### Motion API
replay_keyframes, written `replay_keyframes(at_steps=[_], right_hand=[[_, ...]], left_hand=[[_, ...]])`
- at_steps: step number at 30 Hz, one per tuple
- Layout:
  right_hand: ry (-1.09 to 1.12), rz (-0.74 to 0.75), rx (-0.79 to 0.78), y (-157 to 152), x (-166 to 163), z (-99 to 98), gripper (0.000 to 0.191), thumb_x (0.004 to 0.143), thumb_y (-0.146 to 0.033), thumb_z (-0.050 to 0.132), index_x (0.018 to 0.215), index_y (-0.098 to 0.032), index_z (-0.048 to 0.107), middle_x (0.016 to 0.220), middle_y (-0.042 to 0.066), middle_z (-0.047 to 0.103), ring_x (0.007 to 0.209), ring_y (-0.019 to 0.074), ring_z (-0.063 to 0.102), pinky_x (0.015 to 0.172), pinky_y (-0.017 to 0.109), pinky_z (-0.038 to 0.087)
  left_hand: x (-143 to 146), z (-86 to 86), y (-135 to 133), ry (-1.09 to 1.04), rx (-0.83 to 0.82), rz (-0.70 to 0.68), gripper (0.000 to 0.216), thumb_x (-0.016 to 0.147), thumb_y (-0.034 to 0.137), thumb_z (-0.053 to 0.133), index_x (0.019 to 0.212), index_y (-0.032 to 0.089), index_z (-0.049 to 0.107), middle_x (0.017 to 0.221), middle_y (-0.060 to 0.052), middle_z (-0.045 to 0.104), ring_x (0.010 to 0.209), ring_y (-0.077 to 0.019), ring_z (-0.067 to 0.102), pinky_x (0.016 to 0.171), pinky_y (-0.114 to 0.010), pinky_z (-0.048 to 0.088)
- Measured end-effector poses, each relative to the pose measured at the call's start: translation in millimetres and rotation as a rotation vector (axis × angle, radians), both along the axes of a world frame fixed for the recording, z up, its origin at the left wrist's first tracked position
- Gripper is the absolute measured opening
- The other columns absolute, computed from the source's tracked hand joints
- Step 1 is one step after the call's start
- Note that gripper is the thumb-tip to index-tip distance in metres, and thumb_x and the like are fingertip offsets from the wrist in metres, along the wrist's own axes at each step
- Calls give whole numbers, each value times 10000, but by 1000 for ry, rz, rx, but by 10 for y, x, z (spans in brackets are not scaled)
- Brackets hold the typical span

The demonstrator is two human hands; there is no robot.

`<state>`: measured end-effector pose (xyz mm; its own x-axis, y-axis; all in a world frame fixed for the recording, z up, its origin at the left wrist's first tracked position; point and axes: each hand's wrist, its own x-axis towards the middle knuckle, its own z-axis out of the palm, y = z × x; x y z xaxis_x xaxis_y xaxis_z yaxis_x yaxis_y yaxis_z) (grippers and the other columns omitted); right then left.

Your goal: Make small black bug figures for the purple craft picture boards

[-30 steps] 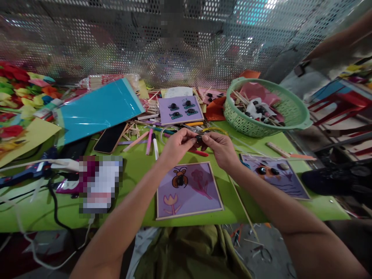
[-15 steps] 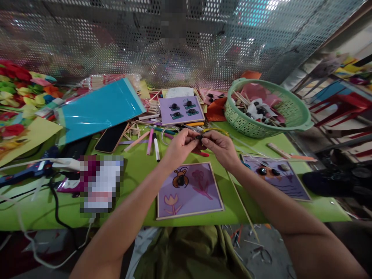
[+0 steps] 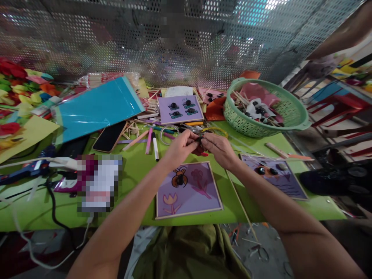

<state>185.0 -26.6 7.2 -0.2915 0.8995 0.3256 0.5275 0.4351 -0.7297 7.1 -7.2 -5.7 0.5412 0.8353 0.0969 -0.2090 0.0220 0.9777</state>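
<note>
Just beyond the bee picture (image 3: 190,195), the left hand (image 3: 180,147) and the right hand (image 3: 219,149) meet fingertip to fingertip, pinching a small dark stone (image 3: 200,138) between them. On the left, thumb and index finger bend in toward it; on the right, the fingers lie close together and straighter, the thumb tucked in toward the stone. Fingers cover most of the dark stone, so I cannot tell which way it points or how its long axis runs.

The bee picture lies flat on the green table (image 3: 135,209), its long axis running left to right, the bee's antennae toward the far edge. A black stone (image 3: 180,179) sits on the bee's body.

Beyond the bee picture's far edge, a red pen (image 3: 205,154) shows partly beneath the hands. Off its far left corner lie a white marker (image 3: 155,148) and a pink marker (image 3: 149,142), both with their long axes running away from the person. Farther beyond the bee picture is a purple sheet (image 3: 181,109) bearing four dark stones; beyond it to the right stands a green basket (image 3: 241,118). To the right of the bee picture lies a second framed picture (image 3: 286,186), partly behind the right forearm, with a thin stick (image 3: 240,199) between the two. To its left is a phone, its screen blurred out (image 3: 100,186).
</note>
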Motion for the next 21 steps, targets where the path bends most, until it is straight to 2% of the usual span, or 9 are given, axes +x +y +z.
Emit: replay_keyframes(at_steps=[7, 14, 18, 21], right_hand=[[32, 20, -52, -35, -26, 42, 609, 959, -735, 375, 620, -233, 437, 625, -10, 472, 606, 144, 407, 614, 317, 307], [155, -50, -72, -38, -32, 12, 600, 934, -735, 443, 604, -235, 398, 595, -24, 412, 585, 138, 373, 582, 313, 275], [128, -36, -57, -40, -12, 11, 565, 962, -677, 437, 612, -238, 378, 611, -24, 395, 595, 139, 371, 591, 315, 276], [67, -18, 1, -40, -4, 25, 519, 982, -605, 441, 621, -237, 381, 625, -22, 400, 605, 142, 375, 606, 315, 278]], left_hand=[[6, 20, -4, 9, -19, 37, 140, 915, 266, 631, 877, 173, 535, 699, 3, 667, 649, -135, 708, 691, -300, 604], [-5, 97, -29, 20, -4, 40, 105, 905, 261, 643, 925, 164, 608, 827, -36, 716, 750, -137, 698, 775, -316, 601], [-11, 109, -24, -6, -33, 48, 169, 818, 237, 748, 890, 156, 618, 829, -17, 698, 713, -111, 668, 777, -301, 597], [-8, 98, -25, -18, -97, 29, 180, 805, 225, 757, 868, 155, 604, 776, 0, 684, 670, -106, 664, 755, -305, 600]])
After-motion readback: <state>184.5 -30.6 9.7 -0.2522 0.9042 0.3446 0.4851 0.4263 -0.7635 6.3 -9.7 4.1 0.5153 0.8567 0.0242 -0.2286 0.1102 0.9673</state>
